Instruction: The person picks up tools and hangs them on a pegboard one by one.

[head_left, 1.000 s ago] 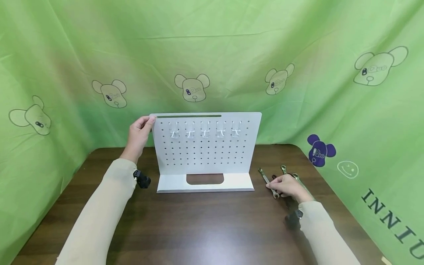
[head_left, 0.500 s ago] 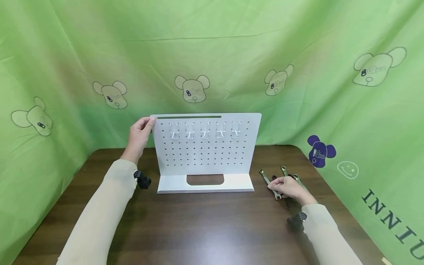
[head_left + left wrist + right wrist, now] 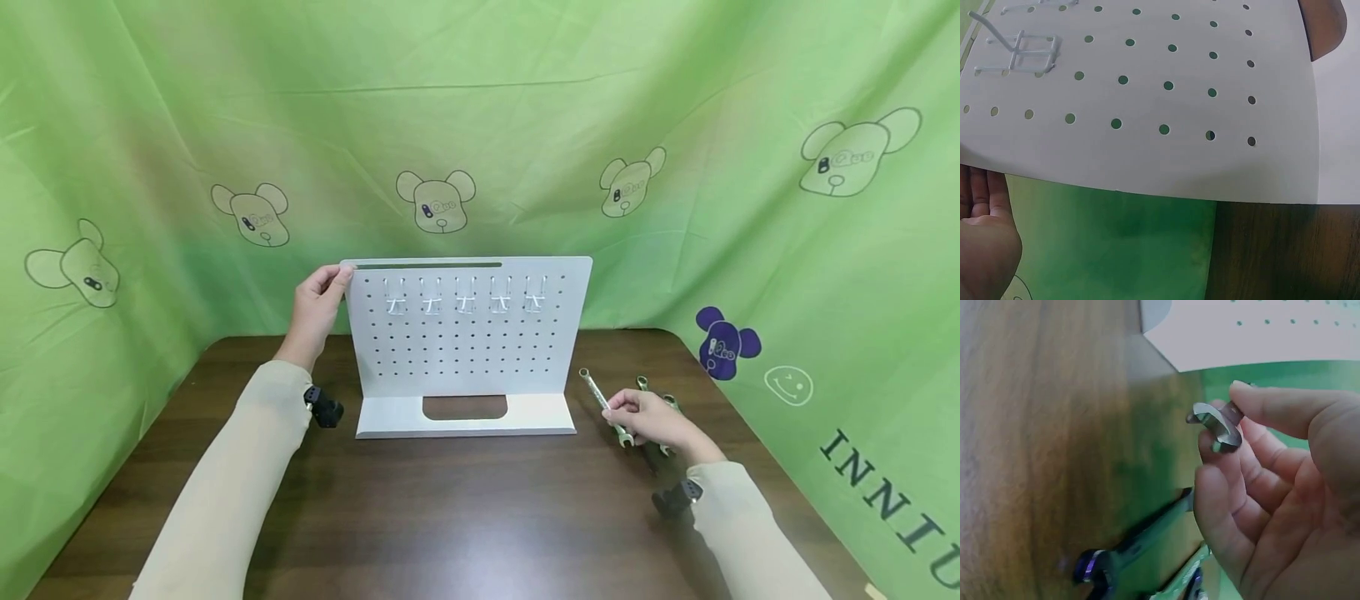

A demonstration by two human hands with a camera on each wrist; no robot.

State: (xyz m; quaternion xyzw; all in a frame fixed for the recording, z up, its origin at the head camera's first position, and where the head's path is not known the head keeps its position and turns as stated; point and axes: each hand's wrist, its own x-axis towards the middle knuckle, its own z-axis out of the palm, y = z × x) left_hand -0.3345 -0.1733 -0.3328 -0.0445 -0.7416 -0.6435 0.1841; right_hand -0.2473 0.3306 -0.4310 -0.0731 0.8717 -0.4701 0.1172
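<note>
A white pegboard (image 3: 465, 354) stands upright on its foot in the middle of the table. My left hand (image 3: 311, 315) pinches its upper left corner, thumb on the front; in the left wrist view the fingers (image 3: 982, 194) disappear behind the panel. To the right of the board, my right hand (image 3: 651, 418) holds a combination wrench (image 3: 594, 388) between thumb and fingers. Its ring end points toward the board, and its open end (image 3: 1225, 434) faces the right wrist camera, raised over the table. More wrenches (image 3: 642, 383) lie beside and partly behind that hand.
Several clear double-prong hooks (image 3: 465, 300) line the upper part of the pegboard. A cutout (image 3: 465, 407) opens in its foot. The brown wooden table (image 3: 450, 517) runs back to a green printed curtain (image 3: 525, 125). In the right wrist view a dark wrench (image 3: 1147, 531) lies below the fingers.
My right hand has lifted the wrench from the table, its ring end shifting up and left toward the board. My left hand stays on the pegboard corner.
</note>
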